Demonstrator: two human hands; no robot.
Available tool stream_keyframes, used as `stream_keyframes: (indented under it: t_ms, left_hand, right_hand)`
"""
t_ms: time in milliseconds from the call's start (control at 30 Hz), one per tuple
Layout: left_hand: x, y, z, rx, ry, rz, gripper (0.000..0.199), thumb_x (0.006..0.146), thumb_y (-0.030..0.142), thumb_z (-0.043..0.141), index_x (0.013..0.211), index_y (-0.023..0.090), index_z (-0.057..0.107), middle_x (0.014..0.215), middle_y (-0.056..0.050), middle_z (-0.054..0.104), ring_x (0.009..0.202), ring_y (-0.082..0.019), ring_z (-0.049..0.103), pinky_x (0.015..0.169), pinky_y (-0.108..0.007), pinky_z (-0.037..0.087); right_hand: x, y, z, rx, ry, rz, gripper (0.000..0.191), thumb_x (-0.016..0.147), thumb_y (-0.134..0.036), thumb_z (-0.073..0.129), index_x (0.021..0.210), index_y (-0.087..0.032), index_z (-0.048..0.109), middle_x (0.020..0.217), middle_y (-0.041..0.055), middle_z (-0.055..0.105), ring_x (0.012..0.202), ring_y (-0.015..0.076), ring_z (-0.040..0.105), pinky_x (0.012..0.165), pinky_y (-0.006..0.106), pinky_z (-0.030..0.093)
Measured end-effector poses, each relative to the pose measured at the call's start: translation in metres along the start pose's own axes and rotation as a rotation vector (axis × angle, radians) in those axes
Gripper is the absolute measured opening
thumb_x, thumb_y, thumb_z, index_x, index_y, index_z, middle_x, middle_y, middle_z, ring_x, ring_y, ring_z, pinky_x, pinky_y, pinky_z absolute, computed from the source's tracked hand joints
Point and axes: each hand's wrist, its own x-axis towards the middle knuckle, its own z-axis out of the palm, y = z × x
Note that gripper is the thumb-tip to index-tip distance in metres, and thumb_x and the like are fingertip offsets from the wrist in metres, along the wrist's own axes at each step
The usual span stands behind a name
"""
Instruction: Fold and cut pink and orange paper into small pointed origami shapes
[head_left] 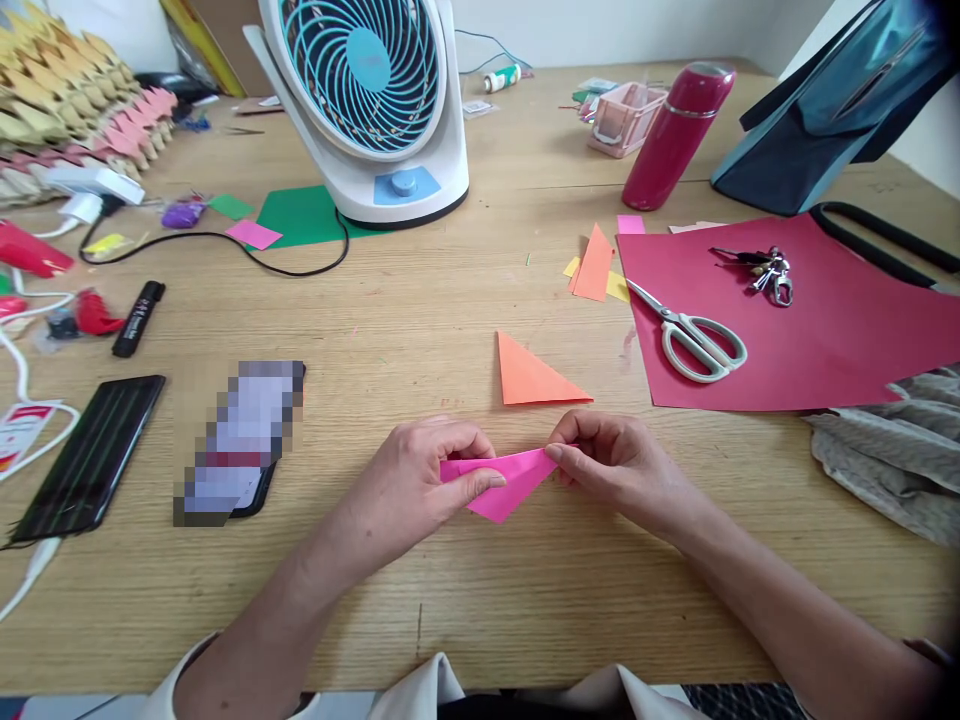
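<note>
L/R hands pinch pink ppr (R tighter).

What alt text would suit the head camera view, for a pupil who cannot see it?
A person's left hand and right hand hold a folded pink paper over a wooden desk. Just beyond lies an orange paper triangle; scissors rest on a red sheet to the right, and a fan stands at the back.
</note>
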Motion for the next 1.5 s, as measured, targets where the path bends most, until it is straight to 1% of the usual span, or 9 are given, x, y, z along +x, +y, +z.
stream_keyframes:
  t_ms: [333, 433, 600, 867, 1033, 1167, 1233, 1367, 1500]
  left_hand:
    - [-0.001, -0.005, 0.003, -0.033, -0.020, -0.015, 0.013, 0.083, 0.023, 0.069, 0.071, 0.020, 0.067, 0.071, 0.004, 0.066, 0.063, -0.011, 0.057, 0.054, -0.022, 0.038]
    - [-0.001, -0.005, 0.004, -0.024, -0.016, -0.018, 0.013, 0.083, 0.024, 0.069, 0.072, 0.020, 0.068, 0.071, 0.004, 0.066, 0.065, -0.011, 0.058, 0.055, -0.021, 0.039]
    - [0.001, -0.006, 0.003, -0.026, -0.022, 0.017, 0.014, 0.083, 0.024, 0.068, 0.070, 0.019, 0.067, 0.070, 0.003, 0.065, 0.065, -0.012, 0.059, 0.054, -0.020, 0.041]
    - [0.001, -0.009, 0.005, -0.063, -0.066, -0.052, 0.012, 0.083, 0.022, 0.066, 0.071, 0.019, 0.065, 0.067, 0.005, 0.062, 0.061, -0.010, 0.055, 0.052, -0.020, 0.039]
    - [0.000, -0.010, 0.006, -0.091, -0.101, -0.076, 0.014, 0.086, 0.026, 0.063, 0.074, 0.020, 0.068, 0.068, 0.005, 0.062, 0.062, -0.010, 0.055, 0.054, -0.020, 0.039]
    - [0.002, -0.011, 0.009, -0.065, -0.135, -0.081, 0.015, 0.088, 0.026, 0.062, 0.075, 0.021, 0.069, 0.069, 0.006, 0.063, 0.063, -0.011, 0.055, 0.055, -0.022, 0.037]
    - [0.003, -0.012, 0.011, -0.027, -0.125, -0.066, 0.015, 0.088, 0.026, 0.063, 0.076, 0.021, 0.068, 0.071, 0.005, 0.065, 0.065, -0.011, 0.057, 0.058, -0.023, 0.038]
    - [0.008, -0.015, 0.018, 0.098, -0.051, -0.013, 0.009, 0.087, 0.023, 0.067, 0.078, 0.020, 0.068, 0.079, 0.003, 0.070, 0.077, -0.015, 0.062, 0.069, -0.026, 0.042]
    - [0.010, -0.018, 0.023, 0.228, -0.010, 0.020, 0.005, 0.086, 0.021, 0.070, 0.082, 0.020, 0.067, 0.082, 0.002, 0.069, 0.082, -0.017, 0.061, 0.076, -0.029, 0.043]
  right_hand:
    - [0.000, 0.003, -0.003, -0.012, -0.104, -0.026, 0.024, 0.088, -0.038, 0.068, 0.079, -0.016, 0.062, 0.065, -0.0026, 0.054, 0.058, 0.0100, 0.043, 0.052, 0.024, 0.031]
    - [-0.001, 0.004, -0.003, -0.009, -0.114, -0.028, 0.026, 0.087, -0.040, 0.069, 0.079, -0.016, 0.063, 0.068, -0.0016, 0.056, 0.061, 0.0106, 0.046, 0.053, 0.024, 0.032]
    - [-0.002, 0.004, -0.003, -0.052, -0.122, -0.028, 0.026, 0.089, -0.038, 0.066, 0.077, -0.017, 0.061, 0.065, -0.0030, 0.053, 0.058, 0.0097, 0.042, 0.051, 0.023, 0.030]
    - [-0.006, -0.005, -0.001, -0.231, -0.089, -0.079, 0.016, 0.089, -0.024, 0.062, 0.075, -0.018, 0.058, 0.064, -0.0038, 0.053, 0.057, 0.0088, 0.041, 0.049, 0.022, 0.031]
    - [-0.007, -0.009, 0.001, -0.345, -0.074, -0.120, 0.013, 0.090, -0.023, 0.060, 0.078, -0.019, 0.063, 0.067, -0.0027, 0.056, 0.059, 0.0100, 0.046, 0.052, 0.023, 0.035]
    - [-0.006, -0.009, 0.003, -0.450, -0.051, -0.197, 0.016, 0.090, -0.021, 0.060, 0.074, -0.019, 0.061, 0.071, -0.0014, 0.058, 0.064, 0.0113, 0.049, 0.057, 0.024, 0.037]
    - [-0.006, -0.007, 0.004, -0.511, -0.029, -0.241, 0.017, 0.089, -0.018, 0.060, 0.073, -0.019, 0.058, 0.072, -0.0008, 0.057, 0.067, 0.0119, 0.049, 0.059, 0.025, 0.036]
    - [-0.005, -0.002, 0.007, -0.680, 0.029, -0.293, 0.020, 0.088, -0.014, 0.059, 0.070, -0.018, 0.052, 0.072, -0.0004, 0.053, 0.068, 0.0128, 0.048, 0.061, 0.026, 0.035]
    - [-0.003, 0.004, 0.011, -0.815, 0.065, -0.332, 0.018, 0.087, -0.012, 0.059, 0.072, -0.018, 0.052, 0.073, -0.0006, 0.051, 0.069, 0.0135, 0.047, 0.064, 0.027, 0.035]
